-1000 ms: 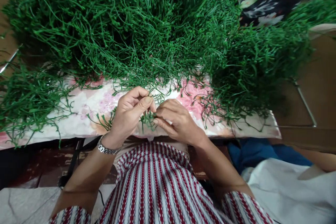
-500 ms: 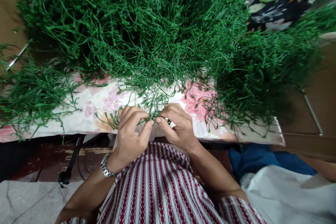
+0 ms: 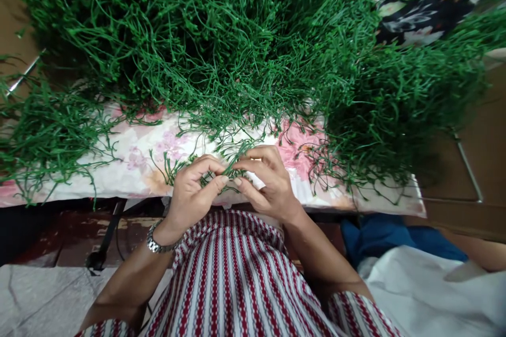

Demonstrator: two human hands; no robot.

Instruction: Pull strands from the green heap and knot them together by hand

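Observation:
My left hand (image 3: 195, 189) pinches thin green artificial stems (image 3: 233, 160) between thumb and forefinger, over the table's front edge. Close beside it on the right, my right hand (image 3: 271, 184) has its fingers curled on the same stems, with a small gap showing between thumb and forefinger. How the stems join between the fingertips is too small to make out. A few stems with small dark tips (image 3: 169, 168) lie just beyond my left hand. Behind both hands rises a large heap of green stems (image 3: 221, 37).
A floral tablecloth (image 3: 136, 179) covers the table. Smaller stem piles lie at the left (image 3: 51, 137) and right (image 3: 379, 110). Cardboard (image 3: 454, 168) stands at the right, with a metal rod (image 3: 468, 166) against it. A floral bag (image 3: 422, 8) sits at the back right.
Both hands' fingertips have come slightly apart, and the right thumb and forefinger have spread a little. The stems between them now slant up to the right.

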